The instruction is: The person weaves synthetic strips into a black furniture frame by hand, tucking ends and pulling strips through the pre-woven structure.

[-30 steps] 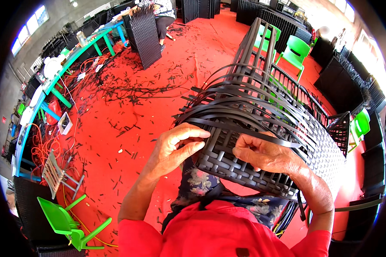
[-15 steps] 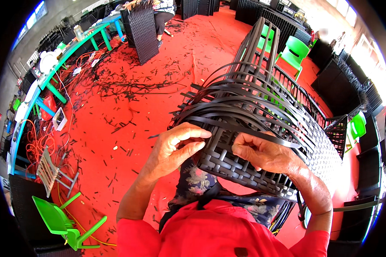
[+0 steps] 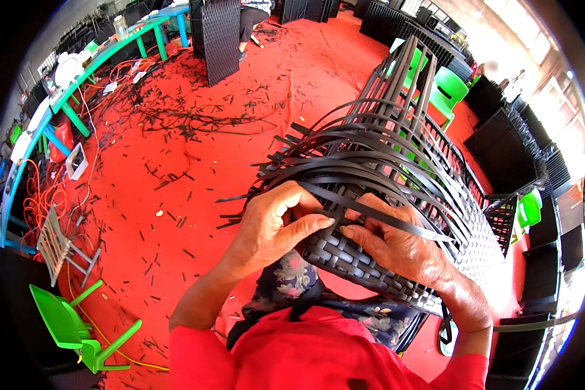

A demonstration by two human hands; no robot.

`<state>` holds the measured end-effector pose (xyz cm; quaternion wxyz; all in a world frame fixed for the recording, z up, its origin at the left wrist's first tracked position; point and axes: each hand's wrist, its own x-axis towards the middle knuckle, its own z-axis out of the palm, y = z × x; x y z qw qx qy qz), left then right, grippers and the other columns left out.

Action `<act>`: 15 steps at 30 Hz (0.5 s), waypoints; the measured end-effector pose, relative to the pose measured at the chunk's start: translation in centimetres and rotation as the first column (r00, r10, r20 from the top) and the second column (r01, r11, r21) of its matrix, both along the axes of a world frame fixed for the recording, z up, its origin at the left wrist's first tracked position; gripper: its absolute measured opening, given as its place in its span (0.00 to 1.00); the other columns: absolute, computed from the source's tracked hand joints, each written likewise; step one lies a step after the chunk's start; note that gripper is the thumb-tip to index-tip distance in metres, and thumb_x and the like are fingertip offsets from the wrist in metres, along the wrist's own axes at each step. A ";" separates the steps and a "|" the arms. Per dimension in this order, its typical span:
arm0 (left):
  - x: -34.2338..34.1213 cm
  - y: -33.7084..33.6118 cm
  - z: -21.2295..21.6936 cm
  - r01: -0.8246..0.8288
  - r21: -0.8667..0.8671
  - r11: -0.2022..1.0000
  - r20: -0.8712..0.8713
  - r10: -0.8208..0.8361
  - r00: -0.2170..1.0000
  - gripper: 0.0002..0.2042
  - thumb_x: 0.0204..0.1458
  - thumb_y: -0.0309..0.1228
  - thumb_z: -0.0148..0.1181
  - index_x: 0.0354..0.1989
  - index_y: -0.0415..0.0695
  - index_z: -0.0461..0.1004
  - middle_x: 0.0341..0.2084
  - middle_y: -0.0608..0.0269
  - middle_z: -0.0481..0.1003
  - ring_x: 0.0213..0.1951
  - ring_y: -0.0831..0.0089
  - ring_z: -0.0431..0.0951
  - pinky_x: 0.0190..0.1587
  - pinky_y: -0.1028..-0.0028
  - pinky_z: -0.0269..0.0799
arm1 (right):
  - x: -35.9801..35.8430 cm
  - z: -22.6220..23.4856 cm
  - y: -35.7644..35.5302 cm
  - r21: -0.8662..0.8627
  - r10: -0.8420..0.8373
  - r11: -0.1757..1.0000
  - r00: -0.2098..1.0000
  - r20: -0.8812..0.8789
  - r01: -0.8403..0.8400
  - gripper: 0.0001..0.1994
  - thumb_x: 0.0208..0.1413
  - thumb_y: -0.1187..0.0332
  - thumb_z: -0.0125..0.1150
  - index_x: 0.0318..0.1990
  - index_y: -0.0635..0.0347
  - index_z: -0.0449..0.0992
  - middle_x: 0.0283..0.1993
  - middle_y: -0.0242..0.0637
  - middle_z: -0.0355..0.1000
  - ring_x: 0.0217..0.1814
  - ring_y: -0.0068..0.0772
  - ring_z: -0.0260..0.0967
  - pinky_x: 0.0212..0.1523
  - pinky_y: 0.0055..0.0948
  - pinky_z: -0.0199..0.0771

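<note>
In front of me stands a dark woven wicker furniture frame (image 3: pixel 370 272), its near end closely plaited in grey-black flat strips. Long loose plastic strips (image 3: pixel 370 156) arch over its top, with cut ends sticking out on the left. At the frame's upper near edge, my left hand (image 3: pixel 273 224) is closed, its thumb and bent fingers pinching at a strip. Just right of it, my right hand (image 3: pixel 400 244) is closed too, thumb and forefinger pressed on a strip at the weave. One loose strip crosses over the right fingers. The fingertips partly hide what they grip.
A red floor covering (image 3: pixel 208 195) is littered with black strip offcuts. Green chairs (image 3: pixel 65 325) stand at lower left and on the right. A long green-blue table (image 3: pixel 104 58) with cords runs along the left. A person sits behind a dark woven panel (image 3: pixel 216 42) at the back.
My hands have come closer together at the weave. The left hand has moved right and closed; the right thumb and forefinger now press at the edge. The view has shifted slightly.
</note>
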<state>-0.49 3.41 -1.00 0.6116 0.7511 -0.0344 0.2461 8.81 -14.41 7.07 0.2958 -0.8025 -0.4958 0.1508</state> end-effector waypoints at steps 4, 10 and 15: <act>1.0 -0.1 -0.1 -0.046 0.068 0.997 0.169 0.034 0.985 0.07 0.48 0.25 0.63 0.26 0.37 0.70 0.22 0.64 0.67 0.23 0.77 0.68 0.27 0.76 0.65 | 0.3 0.2 0.5 -0.084 -0.022 0.996 0.999 -0.036 0.018 0.09 0.53 0.69 0.60 0.38 0.62 0.70 0.17 0.40 0.66 0.18 0.35 0.67 0.22 0.30 0.65; 1.0 2.5 -2.7 0.014 -0.550 0.835 0.111 0.056 0.992 0.06 0.57 0.29 0.51 0.31 0.40 0.67 0.31 0.58 0.76 0.32 0.78 0.75 0.39 0.77 0.71 | 6.2 3.1 2.7 0.358 0.111 0.880 0.599 -0.793 0.311 0.22 0.64 0.52 0.40 0.47 0.66 0.67 0.42 0.47 0.72 0.34 0.33 0.73 0.35 0.32 0.77; -0.3 5.1 -6.3 0.089 -0.805 0.586 0.081 -0.039 0.996 0.07 0.58 0.31 0.50 0.31 0.41 0.65 0.28 0.54 0.76 0.24 0.69 0.78 0.30 0.74 0.76 | 12.8 3.3 0.8 0.325 0.183 0.791 0.307 -0.934 0.518 0.21 0.64 0.55 0.41 0.46 0.68 0.66 0.46 0.46 0.71 0.39 0.36 0.72 0.40 0.34 0.77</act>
